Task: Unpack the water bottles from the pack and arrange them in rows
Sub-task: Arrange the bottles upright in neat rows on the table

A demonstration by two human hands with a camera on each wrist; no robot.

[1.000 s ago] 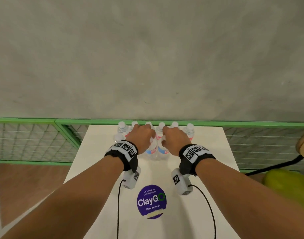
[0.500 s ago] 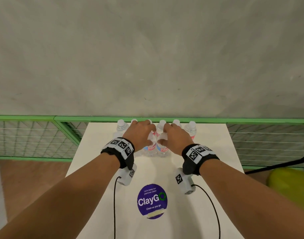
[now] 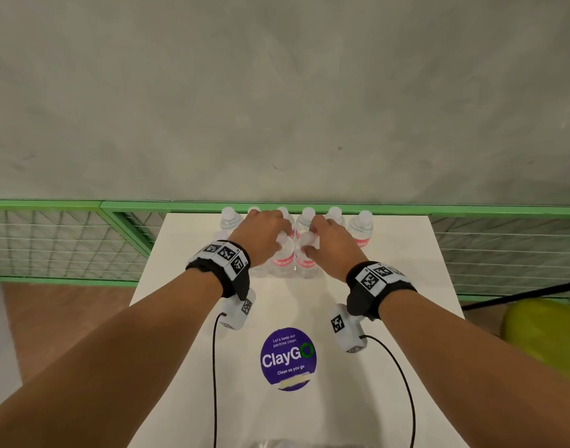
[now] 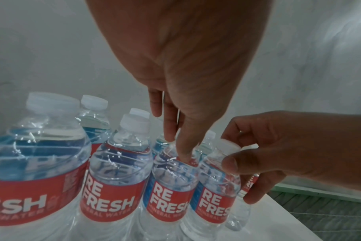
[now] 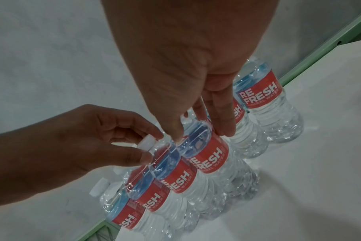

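the two front refresh water bottles (image 3: 293, 253) are standing upright on the desk (image 3: 390, 270) at twelve o'clock, side by side, the left hand (image 3: 261, 234) pinching one's neck and the right hand (image 3: 329, 244) pinching the other's, each equally near.

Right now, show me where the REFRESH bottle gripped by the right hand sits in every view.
Head: the right-hand bottle stands at centre, in the front row, under the right hand.
Left wrist: lower right, with the thumb on its neck.
Right wrist: centre, with its cap hidden by the fingers.
Shared landmark: the left-hand bottle right beside it, gripped by the left hand.
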